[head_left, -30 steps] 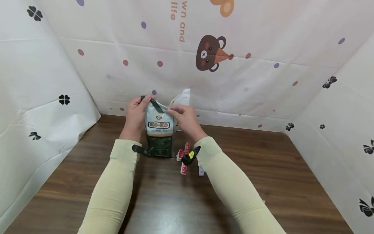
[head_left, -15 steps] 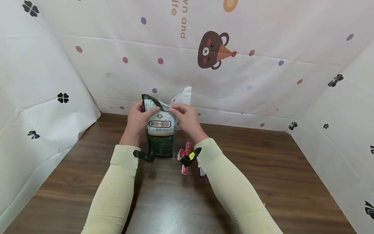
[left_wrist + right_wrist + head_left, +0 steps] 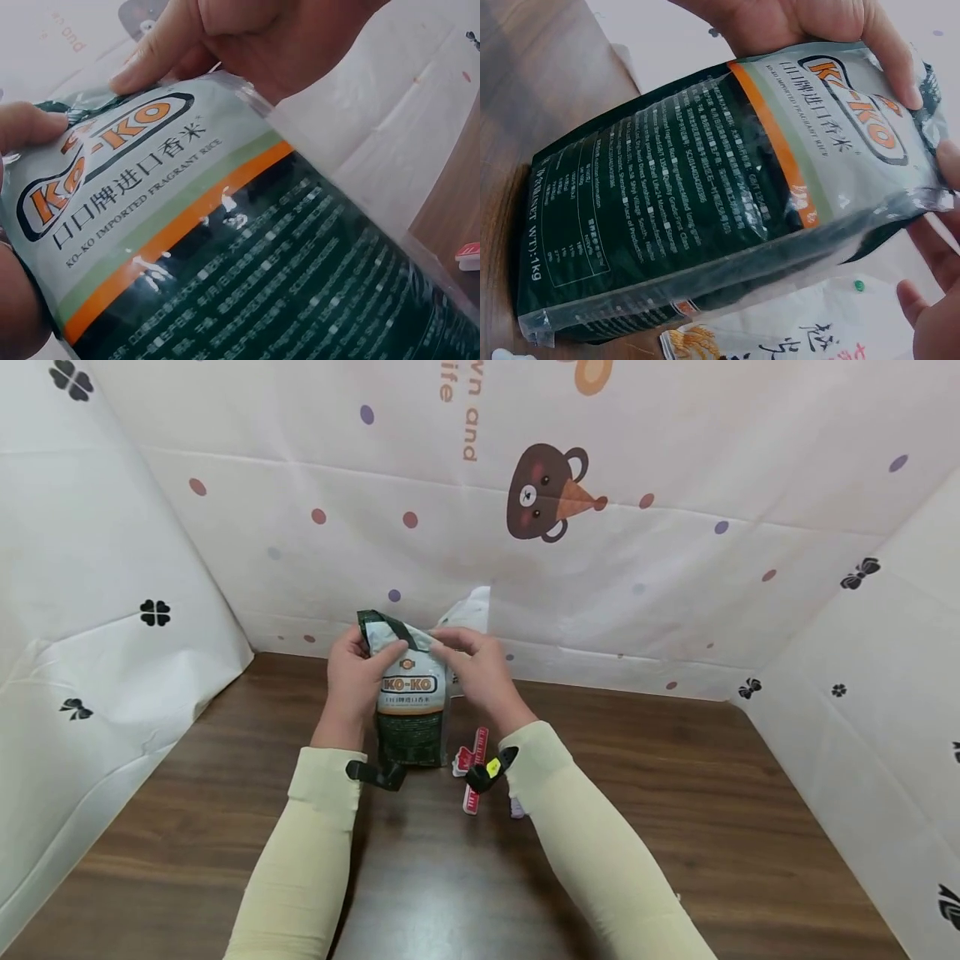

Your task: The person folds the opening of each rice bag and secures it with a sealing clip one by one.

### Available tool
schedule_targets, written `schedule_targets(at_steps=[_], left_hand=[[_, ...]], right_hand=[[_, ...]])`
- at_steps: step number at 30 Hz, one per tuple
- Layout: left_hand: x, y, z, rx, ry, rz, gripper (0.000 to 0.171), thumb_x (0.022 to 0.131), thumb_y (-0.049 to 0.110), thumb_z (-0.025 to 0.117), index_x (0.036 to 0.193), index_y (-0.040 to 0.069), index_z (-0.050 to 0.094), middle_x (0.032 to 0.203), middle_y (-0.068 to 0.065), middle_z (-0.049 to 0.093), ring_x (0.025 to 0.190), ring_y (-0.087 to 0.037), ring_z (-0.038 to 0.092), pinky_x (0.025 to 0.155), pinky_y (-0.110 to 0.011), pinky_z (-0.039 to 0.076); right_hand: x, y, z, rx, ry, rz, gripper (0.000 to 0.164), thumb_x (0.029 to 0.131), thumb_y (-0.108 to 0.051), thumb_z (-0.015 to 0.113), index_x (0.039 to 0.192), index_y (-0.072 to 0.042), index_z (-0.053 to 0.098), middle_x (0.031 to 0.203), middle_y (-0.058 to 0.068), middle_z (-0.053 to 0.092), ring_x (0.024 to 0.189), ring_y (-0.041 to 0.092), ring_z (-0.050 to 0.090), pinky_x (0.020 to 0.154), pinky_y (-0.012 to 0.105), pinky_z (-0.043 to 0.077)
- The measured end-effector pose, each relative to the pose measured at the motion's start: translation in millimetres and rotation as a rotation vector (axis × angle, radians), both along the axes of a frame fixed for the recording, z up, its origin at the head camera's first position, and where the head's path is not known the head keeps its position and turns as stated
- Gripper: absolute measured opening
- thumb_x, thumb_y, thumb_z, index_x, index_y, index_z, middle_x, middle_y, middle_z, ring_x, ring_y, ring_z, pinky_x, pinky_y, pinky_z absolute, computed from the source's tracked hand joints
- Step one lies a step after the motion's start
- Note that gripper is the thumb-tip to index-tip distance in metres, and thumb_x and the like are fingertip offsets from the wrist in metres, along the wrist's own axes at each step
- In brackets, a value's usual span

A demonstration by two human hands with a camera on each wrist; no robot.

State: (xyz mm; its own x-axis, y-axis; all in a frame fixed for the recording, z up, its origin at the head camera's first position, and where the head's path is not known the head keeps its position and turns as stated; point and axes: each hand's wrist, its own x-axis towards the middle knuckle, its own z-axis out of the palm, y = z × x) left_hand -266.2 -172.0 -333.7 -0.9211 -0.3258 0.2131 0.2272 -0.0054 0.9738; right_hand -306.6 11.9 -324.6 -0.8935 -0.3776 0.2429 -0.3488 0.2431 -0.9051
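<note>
A green and pale KO-KO rice bag (image 3: 411, 731) stands on the table, its top folded at a slant. My left hand (image 3: 352, 681) grips its upper left side, thumb across the front below the fold, other fingers behind. At the upper right edge, my right hand (image 3: 480, 668) pinches the folded top between thumb and fingers. The left wrist view shows the right thumb (image 3: 139, 71) pressing at the fold above the logo. Seen from the right wrist, the bag (image 3: 675, 180) has a full, boxy body. Fingers behind the bag are partly hidden.
Red-and-white strip-shaped pieces (image 3: 480, 742) lie right of the bag, partly behind the right wrist camera (image 3: 486, 772). A pale lilac piece (image 3: 517, 807) shows beside the right sleeve. A white printed packet (image 3: 472, 608) stands behind, against the patterned back wall (image 3: 600, 610).
My left hand has come down from the bag's top left corner to its upper side, its thumb now on the front. The dark corner shows uncovered. My right hand still pinches the top.
</note>
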Motion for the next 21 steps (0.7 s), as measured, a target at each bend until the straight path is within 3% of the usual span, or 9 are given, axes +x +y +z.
schedule_targets(at_steps=[4, 7, 15, 21], left_hand=[[0.0, 4.7, -0.7, 0.02, 0.018, 0.042, 0.022, 0.082, 0.018, 0.078, 0.099, 0.014, 0.064, 0.09, 0.003, 0.063, 0.083, -0.012, 0.064, 0.07, -0.024, 0.055], [-0.4, 6.8, -0.6, 0.037, 0.037, 0.057, 0.019, 0.082, 0.014, 0.078, 0.096, 0.014, 0.064, 0.087, 0.003, 0.063, 0.081, -0.011, 0.064, 0.069, -0.024, 0.055], [-0.3, 5.9, -1.1, 0.045, 0.028, 0.081, 0.019, 0.082, 0.015, 0.078, 0.096, 0.015, 0.065, 0.089, 0.002, 0.062, 0.081, -0.012, 0.064, 0.069, -0.024, 0.055], [-0.5, 5.0, -2.0, 0.041, 0.007, 0.084, 0.021, 0.082, 0.018, 0.078, 0.098, 0.015, 0.065, 0.092, 0.002, 0.063, 0.084, -0.012, 0.064, 0.07, -0.024, 0.055]], right_hand=[[7.2, 14.9, -6.5, 0.049, 0.066, 0.001, 0.037, 0.094, -0.039, 0.061, 0.131, -0.033, 0.059, 0.136, -0.01, 0.056, 0.132, 0.009, 0.046, 0.106, 0.043, 0.043], [12.3, 28.1, -13.5, 0.049, 0.089, -0.012, 0.039, 0.094, -0.036, 0.062, 0.133, -0.03, 0.058, 0.141, -0.007, 0.053, 0.137, 0.012, 0.042, 0.107, 0.043, 0.043], [21.4, 55.4, -33.7, -0.081, 0.134, -0.079, 0.032, 0.093, -0.022, 0.066, 0.124, -0.014, 0.065, 0.129, 0.004, 0.062, 0.12, 0.021, 0.058, 0.099, 0.034, 0.05], [27.3, 65.8, -45.5, -0.058, 0.145, -0.104, 0.029, 0.093, -0.021, 0.066, 0.12, -0.013, 0.068, 0.122, 0.006, 0.065, 0.111, 0.022, 0.062, 0.094, 0.034, 0.052]])
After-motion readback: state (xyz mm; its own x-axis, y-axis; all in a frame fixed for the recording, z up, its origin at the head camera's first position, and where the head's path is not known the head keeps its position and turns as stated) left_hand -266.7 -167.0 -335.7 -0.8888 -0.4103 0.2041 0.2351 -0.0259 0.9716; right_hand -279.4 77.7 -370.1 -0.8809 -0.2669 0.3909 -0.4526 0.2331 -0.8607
